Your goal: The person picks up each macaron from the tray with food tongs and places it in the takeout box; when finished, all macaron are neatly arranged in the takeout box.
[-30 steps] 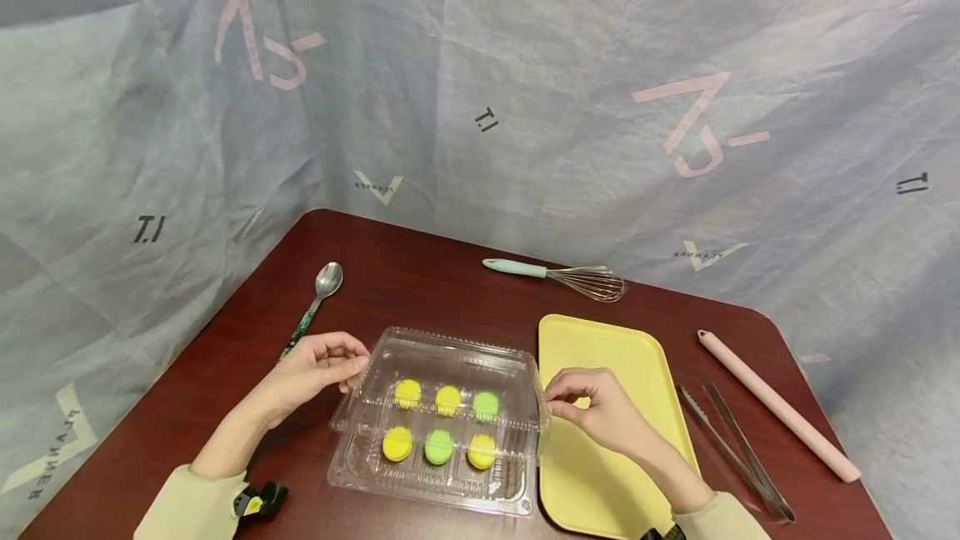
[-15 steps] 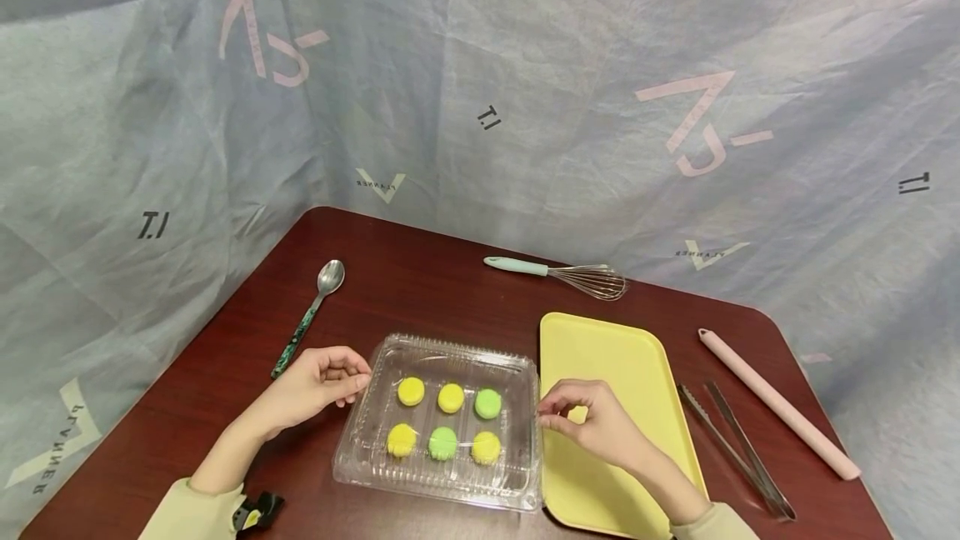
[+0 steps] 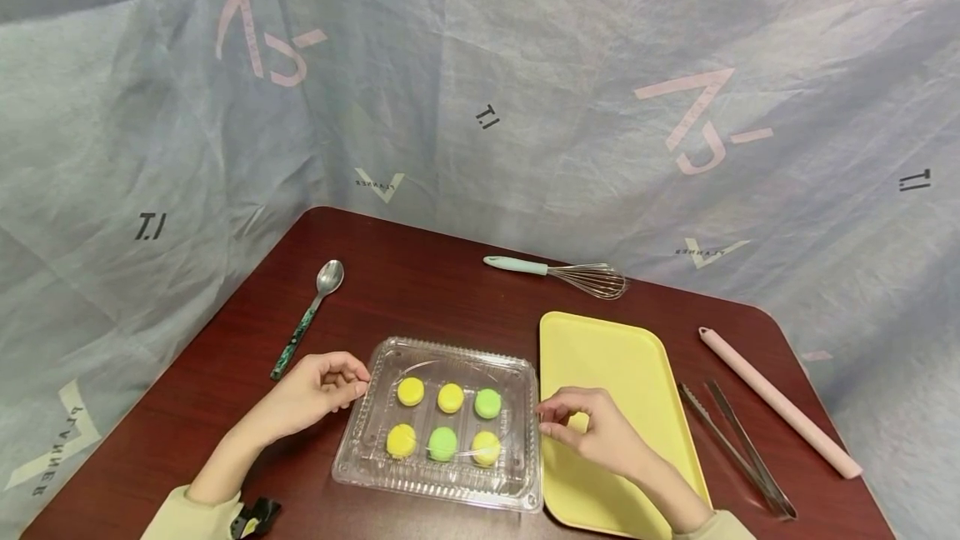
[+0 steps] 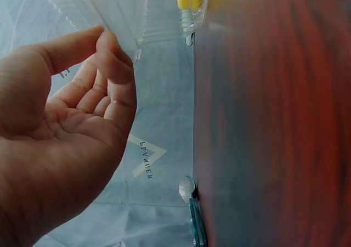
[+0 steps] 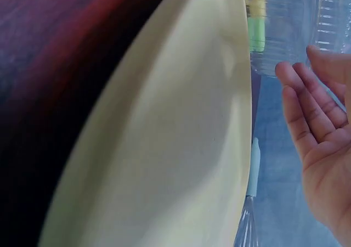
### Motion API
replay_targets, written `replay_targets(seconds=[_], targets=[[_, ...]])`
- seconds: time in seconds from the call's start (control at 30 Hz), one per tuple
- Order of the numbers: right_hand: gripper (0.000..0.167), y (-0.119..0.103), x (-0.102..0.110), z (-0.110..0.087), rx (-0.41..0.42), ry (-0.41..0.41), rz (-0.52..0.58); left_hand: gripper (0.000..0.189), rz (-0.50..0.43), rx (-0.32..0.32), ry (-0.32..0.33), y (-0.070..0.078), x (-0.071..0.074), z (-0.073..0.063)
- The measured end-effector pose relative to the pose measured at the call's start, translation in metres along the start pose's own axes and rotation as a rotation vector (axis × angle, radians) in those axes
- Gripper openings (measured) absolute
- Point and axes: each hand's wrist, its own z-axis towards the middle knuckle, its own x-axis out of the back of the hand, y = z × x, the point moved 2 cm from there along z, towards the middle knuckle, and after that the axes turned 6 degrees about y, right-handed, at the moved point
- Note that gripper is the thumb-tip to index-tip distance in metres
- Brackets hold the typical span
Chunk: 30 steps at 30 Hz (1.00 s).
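A clear plastic lid (image 3: 517,386) covers a clear plastic tray holding several yellow and green macarons (image 3: 450,397) in two rows, seen through the plastic. At the lid's left edge is my left hand (image 3: 311,394); its thumb and index fingertip pinch the rim, as the left wrist view of the hand (image 4: 71,110) shows. Beside the right edge is my right hand (image 3: 596,427), above the yellow serving tray (image 3: 607,348). In the right wrist view the thumb and fingers of that hand (image 5: 323,115) stand apart, close to the plastic, with nothing between them.
A spoon (image 3: 303,327) with a green patterned handle lies at the left. Towards the back is a whisk (image 3: 555,271). Metal tongs (image 3: 738,448) and a pink rolling pin (image 3: 780,402) lie right of the yellow tray. Grey cloth (image 3: 480,107) hangs behind the table.
The lid, earlier raised and tilted in both hands, has come down onto the tray of macarons. Both hands have lowered with it, and the right fingers have let go of the edge.
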Motion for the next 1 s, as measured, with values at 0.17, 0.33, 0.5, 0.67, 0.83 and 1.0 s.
replay_targets(seconds=[0.17,0.33,0.5,0.67,0.83,1.0], targets=[[0.029,0.011,-0.002,-0.011,-0.054,-0.022,-0.014,0.004,0.07,-0.016,0.025,0.0,-0.002,-0.001],[0.031,0.025,-0.003,-0.023,-0.091,-0.051,0.001,0.006,0.096,-0.036,0.012,0.002,-0.002,-0.006],[0.043,0.019,-0.002,-0.028,-0.115,-0.108,-0.001,0.024,0.035,-0.082,-0.097,0.004,0.002,-0.016],[0.066,0.009,-0.003,-0.033,-0.194,-0.161,-0.056,0.049,-0.092,-0.101,-0.255,0.003,0.006,-0.025],[0.083,0.003,-0.007,-0.039,-0.226,-0.184,-0.103,0.072,-0.154,-0.164,-0.372,0.003,0.005,-0.032],[0.09,-0.002,-0.011,-0.042,-0.251,-0.178,-0.128,0.085,-0.16,-0.187,-0.38,0.002,0.003,-0.036]])
